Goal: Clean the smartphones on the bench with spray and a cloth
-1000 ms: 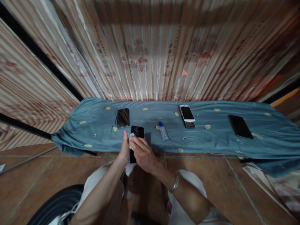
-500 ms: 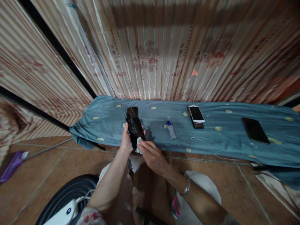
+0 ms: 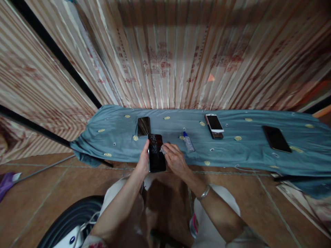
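My left hand (image 3: 143,162) holds a black phone (image 3: 156,155) with a cracked screen upright above the near edge of a blue cloth (image 3: 232,151). My right hand (image 3: 176,160) presses a small white wipe (image 3: 162,150) against the phone's right edge near the top. A silver bracelet (image 3: 203,193) sits on my right wrist.
On the blue cloth lie a dark phone (image 3: 143,126) at the left, a small blue-capped bottle (image 3: 188,142) in the middle, a white phone stacked on a dark one (image 3: 213,123), and a black phone (image 3: 276,138) at the right. Striped curtain behind; tiled floor below.
The wipe moved from the phone's lower end up to its upper right edge. The phone now stands more upright and slightly to the right.
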### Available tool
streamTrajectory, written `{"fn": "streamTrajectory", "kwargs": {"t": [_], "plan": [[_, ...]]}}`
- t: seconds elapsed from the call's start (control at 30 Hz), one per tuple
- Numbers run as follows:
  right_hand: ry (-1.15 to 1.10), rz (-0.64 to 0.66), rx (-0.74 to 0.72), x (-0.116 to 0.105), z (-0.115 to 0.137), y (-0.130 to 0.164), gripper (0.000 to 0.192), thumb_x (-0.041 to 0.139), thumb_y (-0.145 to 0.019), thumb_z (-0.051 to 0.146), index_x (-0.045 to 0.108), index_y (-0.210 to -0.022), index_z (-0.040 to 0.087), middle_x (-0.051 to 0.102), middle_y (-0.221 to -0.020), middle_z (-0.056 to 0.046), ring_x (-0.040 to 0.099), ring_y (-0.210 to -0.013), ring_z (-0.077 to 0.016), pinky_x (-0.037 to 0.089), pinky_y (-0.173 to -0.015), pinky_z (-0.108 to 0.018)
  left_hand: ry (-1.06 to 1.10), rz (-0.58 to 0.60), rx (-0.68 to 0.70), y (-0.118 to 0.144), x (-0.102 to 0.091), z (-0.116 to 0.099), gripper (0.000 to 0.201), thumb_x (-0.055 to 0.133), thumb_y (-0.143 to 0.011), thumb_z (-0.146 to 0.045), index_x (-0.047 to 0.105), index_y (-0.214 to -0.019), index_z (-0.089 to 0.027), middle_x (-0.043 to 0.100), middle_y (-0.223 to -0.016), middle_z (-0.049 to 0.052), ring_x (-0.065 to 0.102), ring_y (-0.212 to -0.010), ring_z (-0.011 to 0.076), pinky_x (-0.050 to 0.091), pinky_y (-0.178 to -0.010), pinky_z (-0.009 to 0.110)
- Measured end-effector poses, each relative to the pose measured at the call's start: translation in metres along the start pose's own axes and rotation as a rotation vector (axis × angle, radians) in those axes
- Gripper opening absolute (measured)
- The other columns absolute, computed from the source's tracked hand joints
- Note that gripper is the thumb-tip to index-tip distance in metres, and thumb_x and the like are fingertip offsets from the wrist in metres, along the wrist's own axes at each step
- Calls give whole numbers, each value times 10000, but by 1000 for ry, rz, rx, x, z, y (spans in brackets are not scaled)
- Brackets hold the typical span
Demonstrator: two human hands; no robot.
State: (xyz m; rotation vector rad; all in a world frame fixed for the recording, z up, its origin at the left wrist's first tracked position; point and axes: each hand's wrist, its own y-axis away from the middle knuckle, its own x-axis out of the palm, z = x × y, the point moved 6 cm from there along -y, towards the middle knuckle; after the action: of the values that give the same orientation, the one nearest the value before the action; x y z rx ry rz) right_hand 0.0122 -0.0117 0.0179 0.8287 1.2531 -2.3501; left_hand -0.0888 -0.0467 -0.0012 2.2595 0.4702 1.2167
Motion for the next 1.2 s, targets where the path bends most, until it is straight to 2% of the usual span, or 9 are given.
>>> {"fn": "streamTrajectory", "kwargs": {"t": [0.17, 0.3, 0.4, 0.6, 0.77, 0.87, 1.0, 1.1, 1.2], "plan": [[35, -10, 49, 4, -22, -4, 378, 339, -917, 126, 599, -1191, 131, 623, -1153, -133, 536, -1089, -222, 464, -957, -408, -57, -65, 30, -8, -4, 6, 460, 463, -857, -500, 694, -843, -103, 677, -591, 63, 637, -520, 188, 547, -639, 336], [81, -15, 93, 3, -42, -9, 378, 327, -928, 150, 590, -1196, 110, 604, -1190, -154, 516, -1118, -236, 440, -976, -432, -14, 0, -32, -12, 5, 20, 446, 452, -873, -474, 671, -1003, -107, 720, -754, 96, 684, -679, 217, 555, -698, 366], [110, -45, 97, 1, -48, -13, 371, 338, -929, 151, 583, -1205, 117, 607, -1191, -147, 517, -1119, -234, 440, -976, -437, 0, 42, -50, -16, 12, 29, 463, 421, -886, -480, 653, -1069, -124, 726, -819, 100, 689, -722, 221, 556, -701, 363], [70, -53, 72, 3, -38, -16, 400, 308, -933, 129, 554, -1247, 111, 588, -1233, -145, 491, -1168, -218, 434, -999, -423, -19, 43, -15, -24, 15, 32, 573, 293, -914, -513, 650, -1109, -109, 729, -849, 110, 692, -782, 250, 541, -734, 358], [16, -52, 48, 2, -28, -17, 407, 316, -937, 136, 526, -1285, 141, 575, -1254, -135, 480, -1196, -215, 446, -991, -434, -12, 28, 53, -31, 10, 30, 522, 312, -929, -459, 601, -1208, -126, 729, -924, 101, 684, -873, 243, 514, -823, 355], [5, -48, 39, 0, -22, -18, 409, 320, -937, 138, 522, -1292, 150, 574, -1250, -136, 481, -1194, -217, 452, -989, -435, 13, 63, 86, -34, 11, 31, 486, 361, -923, -435, 573, -1254, -149, 721, -990, 94, 668, -939, 236, 488, -880, 343], [20, 0, 14, 0, -11, -17, 404, 331, -927, 125, 539, -1273, 140, 563, -1261, -138, 467, -1193, -222, 453, -998, -427, 25, 72, 152, -36, 13, 28, 452, 376, -927, -397, 582, -1245, -150, 711, -1033, 88, 643, -1011, 211, 464, -913, 295], [20, 35, -14, 4, -2, -13, 392, 351, -915, 113, 559, -1247, 119, 561, -1257, -148, 449, -1205, -232, 457, -1003, -422, 37, 29, 192, -38, 9, 24, 414, 395, -926, -368, 609, -1202, -146, 716, -1000, 73, 650, -983, 188, 472, -888, 260], [-3, 41, -48, 8, 9, -6, 413, 358, -899, 93, 537, -1269, 140, 560, -1257, -135, 453, -1205, -233, 469, -994, -434, 47, -30, 171, -39, 1, 19, 439, 418, -905, -437, 641, -1130, -134, 726, -899, 64, 674, -883, 179, 500, -822, 247]]}}
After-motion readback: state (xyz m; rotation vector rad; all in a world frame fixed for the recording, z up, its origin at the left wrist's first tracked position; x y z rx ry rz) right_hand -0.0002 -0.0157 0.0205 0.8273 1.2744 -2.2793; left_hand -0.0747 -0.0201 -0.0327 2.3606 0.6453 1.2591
